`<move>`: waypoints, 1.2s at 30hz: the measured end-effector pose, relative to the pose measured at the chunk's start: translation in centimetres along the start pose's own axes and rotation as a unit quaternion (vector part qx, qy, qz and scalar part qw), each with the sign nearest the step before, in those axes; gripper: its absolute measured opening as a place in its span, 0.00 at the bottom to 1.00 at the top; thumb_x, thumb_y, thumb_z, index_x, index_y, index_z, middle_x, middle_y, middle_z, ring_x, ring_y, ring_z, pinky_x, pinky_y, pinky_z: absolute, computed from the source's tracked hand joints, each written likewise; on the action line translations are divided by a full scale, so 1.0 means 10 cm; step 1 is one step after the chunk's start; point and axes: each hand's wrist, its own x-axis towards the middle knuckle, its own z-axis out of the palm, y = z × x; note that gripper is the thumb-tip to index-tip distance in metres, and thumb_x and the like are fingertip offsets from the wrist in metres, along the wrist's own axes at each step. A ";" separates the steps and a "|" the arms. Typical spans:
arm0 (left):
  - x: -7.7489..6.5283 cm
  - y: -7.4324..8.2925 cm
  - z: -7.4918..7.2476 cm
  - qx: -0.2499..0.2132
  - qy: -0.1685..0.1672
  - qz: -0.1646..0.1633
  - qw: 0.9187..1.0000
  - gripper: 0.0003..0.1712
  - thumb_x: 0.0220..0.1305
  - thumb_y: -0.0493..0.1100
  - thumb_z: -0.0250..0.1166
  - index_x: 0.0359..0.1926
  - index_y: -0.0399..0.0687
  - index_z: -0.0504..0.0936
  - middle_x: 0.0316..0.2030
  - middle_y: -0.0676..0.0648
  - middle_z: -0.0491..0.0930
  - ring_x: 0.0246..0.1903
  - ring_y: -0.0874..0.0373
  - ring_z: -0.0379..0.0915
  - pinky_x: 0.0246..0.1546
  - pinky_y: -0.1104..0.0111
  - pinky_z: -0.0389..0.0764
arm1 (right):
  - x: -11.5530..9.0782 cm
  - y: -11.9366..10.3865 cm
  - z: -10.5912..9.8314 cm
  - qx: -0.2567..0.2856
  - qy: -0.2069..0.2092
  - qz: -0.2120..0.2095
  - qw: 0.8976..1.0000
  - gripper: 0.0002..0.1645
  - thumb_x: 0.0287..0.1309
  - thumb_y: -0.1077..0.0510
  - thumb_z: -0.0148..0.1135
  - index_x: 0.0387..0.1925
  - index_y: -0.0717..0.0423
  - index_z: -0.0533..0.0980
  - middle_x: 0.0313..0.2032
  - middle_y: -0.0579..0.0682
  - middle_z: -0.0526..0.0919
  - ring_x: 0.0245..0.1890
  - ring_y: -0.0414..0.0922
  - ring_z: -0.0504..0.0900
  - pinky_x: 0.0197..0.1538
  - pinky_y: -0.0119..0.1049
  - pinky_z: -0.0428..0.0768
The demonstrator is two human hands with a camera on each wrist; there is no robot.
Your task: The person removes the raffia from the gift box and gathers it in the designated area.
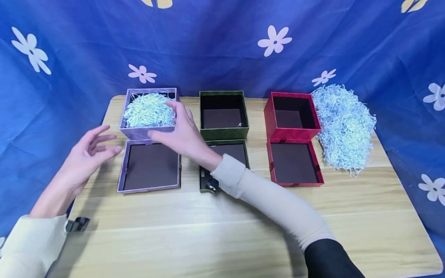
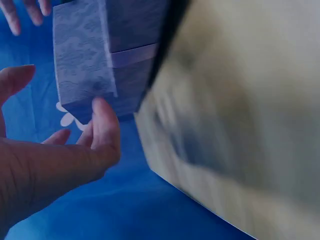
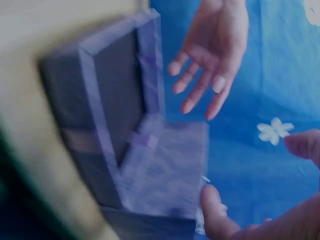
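A lavender box point(image 1: 137, 134) at the table's back left holds a mound of pale blue shredded paper point(image 1: 147, 110). Its lid point(image 1: 151, 166), dark inside, lies open in front, joined by a ribbon. My right hand point(image 1: 187, 137) hovers over the box's right front corner, thumb and fingers spread apart with nothing visible between them. Left of the box and lid, my left hand point(image 1: 85, 158) hangs in the air with loosely bent fingers, holding nothing. In the left wrist view, the patterned side of the lavender box point(image 2: 82, 60) stands beyond my left fingers.
A green box point(image 1: 224, 134) with its lid point(image 1: 234, 150) folded forward stands in the middle, partly behind my right forearm. Right of it is an open red box point(image 1: 293, 134) with its lid point(image 1: 295, 164). A larger shredded-paper heap point(image 1: 344, 127) lies at the far right.
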 end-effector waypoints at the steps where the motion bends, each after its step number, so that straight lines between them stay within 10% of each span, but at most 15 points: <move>1: 0.06 0.04 0.01 0.004 0.007 -0.004 1.000 0.47 0.76 0.31 0.68 0.86 0.56 0.58 0.69 0.51 0.72 0.59 0.63 0.74 0.47 0.81 0.79 | 0.06 -0.05 0.00 -0.014 -0.001 -0.007 1.000 0.57 0.58 0.46 0.83 0.82 0.41 0.61 0.74 0.45 0.66 0.66 0.40 0.71 0.61 0.34 0.76; 9: 0.54 0.16 0.09 0.014 -0.024 -0.054 0.998 0.59 0.76 0.38 0.71 0.90 0.60 0.39 0.88 0.42 0.40 0.80 0.45 0.47 0.58 0.77 0.72 | 0.68 -0.31 0.15 -0.182 -0.040 0.013 0.982 0.63 0.57 0.37 0.80 0.86 0.31 0.54 0.70 0.41 0.64 0.64 0.36 0.67 0.58 0.31 0.74; 18: 0.71 0.06 0.19 -0.090 -0.054 0.005 0.995 0.54 0.72 0.24 0.68 0.88 0.57 0.54 0.70 0.47 0.72 0.62 0.61 0.75 0.54 0.75 0.78 | 1.10 -0.20 0.64 -0.314 -0.085 0.059 0.944 0.60 0.54 0.35 0.78 0.84 0.28 0.57 0.69 0.48 0.67 0.61 0.47 0.71 0.58 0.42 0.75; 26: 0.72 0.03 0.14 -0.078 -0.047 -0.015 0.996 0.59 0.73 0.26 0.69 0.90 0.65 0.48 0.74 0.39 0.65 0.63 0.58 0.74 0.53 0.75 0.81 | 1.31 -0.02 0.82 -0.305 -0.146 0.150 0.929 0.67 0.57 0.26 0.76 0.86 0.31 0.47 0.79 0.52 0.56 0.70 0.49 0.69 0.67 0.42 0.74; 36: 0.76 0.06 0.15 -0.046 -0.033 -0.065 0.996 0.59 0.72 0.34 0.74 0.89 0.74 0.49 0.85 0.40 0.52 0.77 0.50 0.58 0.53 0.78 0.80 | 1.55 0.15 0.80 -0.205 -0.237 0.106 0.944 0.61 0.60 0.39 0.78 0.83 0.44 0.52 0.69 0.46 0.67 0.66 0.39 0.66 0.61 0.28 0.70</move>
